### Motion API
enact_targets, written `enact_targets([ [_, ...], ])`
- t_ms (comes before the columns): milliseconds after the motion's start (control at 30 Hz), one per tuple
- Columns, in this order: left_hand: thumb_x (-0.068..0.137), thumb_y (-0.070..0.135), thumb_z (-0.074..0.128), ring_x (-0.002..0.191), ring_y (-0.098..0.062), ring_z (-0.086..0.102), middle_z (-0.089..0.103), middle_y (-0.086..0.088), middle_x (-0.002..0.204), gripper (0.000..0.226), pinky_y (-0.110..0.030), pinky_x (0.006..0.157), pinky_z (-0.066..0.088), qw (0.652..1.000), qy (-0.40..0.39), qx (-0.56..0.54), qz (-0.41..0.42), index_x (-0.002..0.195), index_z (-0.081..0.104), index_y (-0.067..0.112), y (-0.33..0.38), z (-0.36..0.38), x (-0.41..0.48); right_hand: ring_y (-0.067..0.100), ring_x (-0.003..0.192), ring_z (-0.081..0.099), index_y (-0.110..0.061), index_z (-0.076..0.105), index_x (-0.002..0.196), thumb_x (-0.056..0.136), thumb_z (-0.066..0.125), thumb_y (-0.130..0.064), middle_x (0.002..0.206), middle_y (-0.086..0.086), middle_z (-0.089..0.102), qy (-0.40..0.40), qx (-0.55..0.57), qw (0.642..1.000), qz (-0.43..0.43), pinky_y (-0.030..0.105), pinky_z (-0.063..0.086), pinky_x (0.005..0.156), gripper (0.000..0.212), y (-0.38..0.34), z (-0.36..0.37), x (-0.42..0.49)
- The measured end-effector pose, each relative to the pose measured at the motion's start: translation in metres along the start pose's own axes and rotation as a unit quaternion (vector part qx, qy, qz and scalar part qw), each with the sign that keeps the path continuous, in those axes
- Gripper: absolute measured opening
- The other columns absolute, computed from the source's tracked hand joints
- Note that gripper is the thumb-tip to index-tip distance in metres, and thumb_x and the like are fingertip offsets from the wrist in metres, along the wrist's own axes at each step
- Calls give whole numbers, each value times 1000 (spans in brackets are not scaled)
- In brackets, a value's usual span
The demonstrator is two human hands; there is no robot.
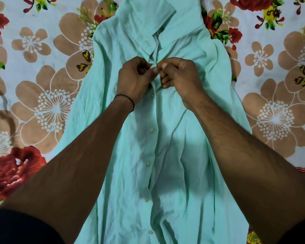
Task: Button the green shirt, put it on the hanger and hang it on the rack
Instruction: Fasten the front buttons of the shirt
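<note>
The green shirt (174,155) lay flat, front up, collar away from the person. Down its placket the lower buttons (151,129) looked fastened. The buttoning step was in hand: the left hand (133,80) and the right hand (180,76) met at the upper chest, each pinching a placket edge. The button between them was hidden, so it was perhaps only halfway through its hole. Next, the undone collar button (165,38) would likely call for the same two-handed pinch. Under the shirt a floral bedsheet (42,85) filled the view; neither hanger nor rack showed.
</note>
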State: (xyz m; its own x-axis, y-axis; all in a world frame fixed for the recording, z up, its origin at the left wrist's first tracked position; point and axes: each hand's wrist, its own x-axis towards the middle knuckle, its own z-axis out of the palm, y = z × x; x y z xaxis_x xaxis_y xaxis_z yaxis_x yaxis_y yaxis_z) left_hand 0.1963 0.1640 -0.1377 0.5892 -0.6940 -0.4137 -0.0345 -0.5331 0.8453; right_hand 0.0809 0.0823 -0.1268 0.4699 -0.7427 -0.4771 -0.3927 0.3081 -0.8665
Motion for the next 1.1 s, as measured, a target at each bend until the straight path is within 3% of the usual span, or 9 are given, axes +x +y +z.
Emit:
enact_targets([
  [67,90,21,68,43,-10,46,52,1,59,14,-22,46,39,999,-12,-41,-10,83,61,11,-1,-5,1,13,60,58,-5,73,97,97,54,-9,69,4,61,6,-3,1000,4,26,54,59,19,1,2,1],
  [133,94,14,61,38,-14,43,47,-6,55,16,-17,39,32,998,-22,-63,-22,84,60,3,1,-8,-1,13,58,56,-5,73,94,95,60,-14,67,4,60,12,-3,1000,-1,26,53,57,16,2,3,0],
  [400,98,14,55,38,-14,44,49,-5,52,18,-16,38,31,995,-27,-95,-26,82,60,5,4,-8,-5,15,53,51,3,72,88,89,69,-12,61,6,58,48,-3,999,-3,27,49,51,15,1,9,2],
  [600,96,19,50,41,-20,45,64,-12,64,25,-20,39,23,988,-31,-142,-58,75,56,7,3,-11,-4,18,52,48,8,69,86,90,68,-9,61,10,53,53,12,999,5,26,43,47,18,0,11,3],
  [833,85,5,68,37,-16,43,62,-10,58,19,-19,39,31,990,-41,-128,-45,71,57,13,3,-9,-2,19,55,51,8,70,87,89,68,-11,63,10,57,49,-6,999,-2,27,46,49,19,2,9,3],
  [933,82,5,71,38,-13,45,61,-12,60,11,-20,39,33,991,-32,-119,-45,79,61,1,2,-7,-2,18,53,52,8,70,82,91,66,-17,60,7,57,53,-4,999,-2,28,48,51,27,1,10,3],
  [1000,80,7,73,39,-15,46,60,-16,62,20,-20,39,33,992,-23,-113,-47,88,64,-8,3,-5,-2,18,53,49,7,68,77,92,67,-21,59,8,54,49,2,999,-4,29,46,50,32,1,10,2],
  [1100,80,10,76,38,-17,40,56,-19,62,19,-19,39,31,993,-20,-108,-49,86,66,-5,2,-6,0,16,52,50,1,72,79,90,68,-16,59,6,55,43,-21,999,-6,28,46,50,21,1,10,3],
])
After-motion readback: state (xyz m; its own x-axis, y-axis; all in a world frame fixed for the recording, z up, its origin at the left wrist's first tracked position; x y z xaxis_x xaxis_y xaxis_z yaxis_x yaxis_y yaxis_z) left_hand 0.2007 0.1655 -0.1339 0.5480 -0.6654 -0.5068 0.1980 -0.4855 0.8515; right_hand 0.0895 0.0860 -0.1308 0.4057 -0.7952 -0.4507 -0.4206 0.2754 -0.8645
